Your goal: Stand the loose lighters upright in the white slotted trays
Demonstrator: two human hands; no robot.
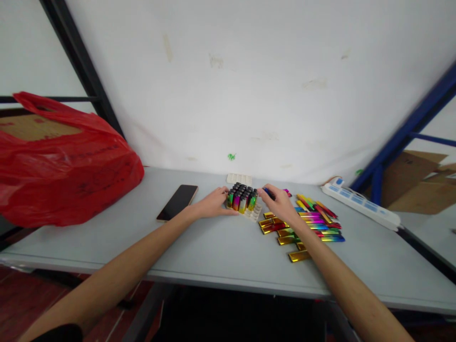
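Note:
Upright lighters (pixel 242 191) with black tops and shiny coloured bodies stand packed in a white plastic tray (pixel 253 212) with round pockets; bare pockets show at its right and front. My left hand (pixel 213 203) grips the tray's left side, thumb along the front edge and fingers behind, against the nearest lighters. My right hand (pixel 280 204) is at the tray's right, its fingers closed on a lighter (pixel 270 193) of which a dark blue end shows. Beneath and beside my right forearm lie several loose lighters (pixel 281 240) in gold, red, green, purple and blue.
A second white tray (pixel 239 179) lies behind, near the wall. Left of my hand is a black phone (pixel 178 203); a red plastic bag (pixel 67 166) fills the table's left end. On the right sit a white power strip (pixel 361 204) and a cardboard box (pixel 413 183).

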